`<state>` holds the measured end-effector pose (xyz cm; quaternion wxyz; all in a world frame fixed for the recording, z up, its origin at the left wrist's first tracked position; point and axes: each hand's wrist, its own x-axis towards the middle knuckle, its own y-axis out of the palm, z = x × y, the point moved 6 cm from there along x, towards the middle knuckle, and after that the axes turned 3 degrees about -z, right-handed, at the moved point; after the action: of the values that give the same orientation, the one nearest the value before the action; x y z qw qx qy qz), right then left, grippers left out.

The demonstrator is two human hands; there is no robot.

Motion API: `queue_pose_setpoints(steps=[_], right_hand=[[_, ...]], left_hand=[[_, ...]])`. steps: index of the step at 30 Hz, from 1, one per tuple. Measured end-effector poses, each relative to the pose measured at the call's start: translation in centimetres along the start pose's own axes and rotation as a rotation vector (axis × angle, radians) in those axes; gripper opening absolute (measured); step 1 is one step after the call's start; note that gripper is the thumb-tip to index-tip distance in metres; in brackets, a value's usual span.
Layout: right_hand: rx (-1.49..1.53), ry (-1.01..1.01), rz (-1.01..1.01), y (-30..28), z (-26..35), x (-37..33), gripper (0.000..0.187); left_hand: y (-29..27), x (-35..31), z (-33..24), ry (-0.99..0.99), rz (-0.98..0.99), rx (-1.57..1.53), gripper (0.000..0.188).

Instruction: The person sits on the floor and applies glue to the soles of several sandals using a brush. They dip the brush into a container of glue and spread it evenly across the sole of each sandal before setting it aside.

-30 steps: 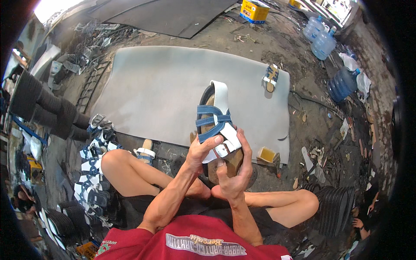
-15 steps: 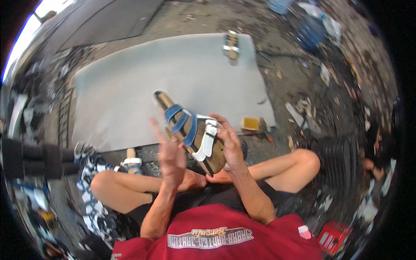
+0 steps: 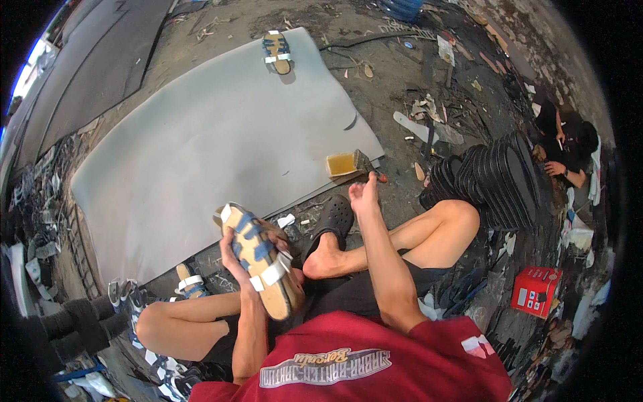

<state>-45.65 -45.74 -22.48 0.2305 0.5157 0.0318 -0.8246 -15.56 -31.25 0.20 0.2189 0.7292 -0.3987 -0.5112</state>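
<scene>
left hand [image 3: 242, 258]: gripping a tan sandal [image 3: 264, 268] with blue straps and white tabs, sole tilted up toward the camera
right hand [image 3: 364, 191]: stretched out forward, fingers right by a yellow tin [image 3: 341, 164] at the mat's edge, not holding anything that I can see
mat [image 3: 201, 141]: big grey sheet on the dirty floor, another sandal [image 3: 276, 52] sitting at its far end
right side: stack of black soles [image 3: 499, 177], red box [image 3: 536, 291] near it
</scene>
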Motion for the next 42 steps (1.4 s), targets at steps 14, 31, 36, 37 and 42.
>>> queue_pose_setpoints(steps=[14,31,36,37,42], right_hand=[[-0.194,0.083,0.137,4.9,0.9,4.4,0.058],[-0.7,-0.006,0.4,12.3,2.0,3.0,0.076],[-0.662,0.044,0.435,12.8,1.5,3.5,0.068],[-0.687,0.036,0.436,12.8,1.6,3.7,0.066],[-0.766,-0.068,0.406,13.7,0.9,3.5,0.063]], left_hand=[[-2.5,-2.3,3.5,-0.172,-0.082,0.14,0.06],[-1.9,-2.0,2.1,-0.085,-0.089,0.16,0.065],[-3.2,-1.2,2.6,-0.093,-0.101,0.117,0.064],[-3.1,-1.2,2.8,-0.112,-0.091,0.104,0.063],[-2.0,2.1,2.5,-0.108,0.036,0.081,0.056]])
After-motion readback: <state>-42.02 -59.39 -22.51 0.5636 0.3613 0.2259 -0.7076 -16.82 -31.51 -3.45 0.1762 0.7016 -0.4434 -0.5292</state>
